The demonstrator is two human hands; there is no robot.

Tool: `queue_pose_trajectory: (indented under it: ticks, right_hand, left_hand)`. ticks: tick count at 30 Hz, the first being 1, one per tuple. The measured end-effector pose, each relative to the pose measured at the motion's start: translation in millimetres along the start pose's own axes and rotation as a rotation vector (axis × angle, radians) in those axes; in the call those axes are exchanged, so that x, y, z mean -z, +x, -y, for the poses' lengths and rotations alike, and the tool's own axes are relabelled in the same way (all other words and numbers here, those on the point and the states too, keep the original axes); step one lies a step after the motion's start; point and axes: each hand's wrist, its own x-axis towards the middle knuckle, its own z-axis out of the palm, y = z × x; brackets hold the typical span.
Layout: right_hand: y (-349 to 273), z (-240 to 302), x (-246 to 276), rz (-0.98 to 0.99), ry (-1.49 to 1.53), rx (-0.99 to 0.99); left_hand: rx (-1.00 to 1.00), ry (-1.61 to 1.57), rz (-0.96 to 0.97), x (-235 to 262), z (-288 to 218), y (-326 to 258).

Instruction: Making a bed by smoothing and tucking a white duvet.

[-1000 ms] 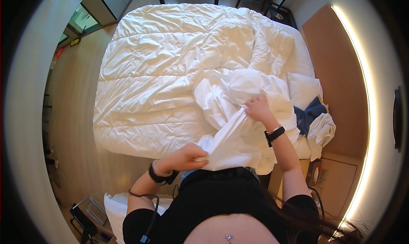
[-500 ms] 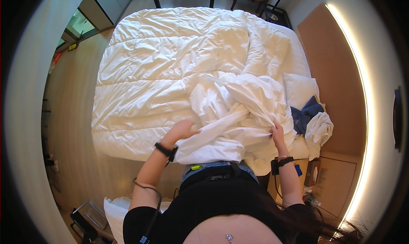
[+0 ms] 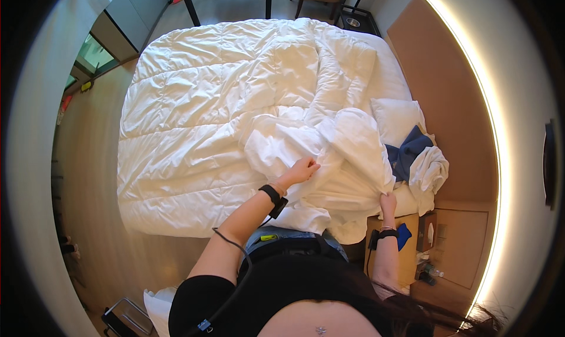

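A white quilted duvet [image 3: 176,131] covers most of the bed. On its near right part lies a loose, smooth white duvet cover [image 3: 353,154], bunched in folds. My right hand [image 3: 387,203] pinches the cover's edge at the near right, and the fabric stretches taut up and away from it. Over the middle of the bunched cloth, my left hand [image 3: 303,170] is closed, its fingertips at a fold of the cover. How much cloth those fingers hold is partly hidden. Black bands with small devices and cables circle both wrists.
A white pillow [image 3: 395,118], a blue cloth [image 3: 407,152] and a crumpled whitish cloth [image 3: 428,169] lie by the brown headboard [image 3: 453,102]. A bedside table [image 3: 407,260] with a tissue box [image 3: 428,231] stands at right. Behind me are a pillow [image 3: 158,304] and a metal-framed chair [image 3: 126,316].
My left hand has moved right and farther over the bed, bringing the cover's near left end with it. My right hand keeps its grip on the edge. The view has shifted slightly.
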Motion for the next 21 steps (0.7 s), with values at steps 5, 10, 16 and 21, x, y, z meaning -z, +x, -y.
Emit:
queue_pose_trajectory:
  ticks: [5, 10, 16, 21]
  right_hand:
    - [-17, 214, 34, -0.224, 0.089, 0.661]
    - [-2, 318, -2, -0.107, -0.144, 0.923]
    - [93, 241, -18, -0.107, 0.075, 0.508]
    - [62, 168, 63, -0.054, 0.049, 0.15]
  left_hand:
    - [-0.265, 0.279, -0.364, -3, 18, 0]
    - [-0.133, 0.185, -0.423, -1, 34, 12]
    - [-0.226, 0.381, -0.157, 14, 8, -16]
    - [-0.451, 0.462, 0.066, 30, 22, -111]
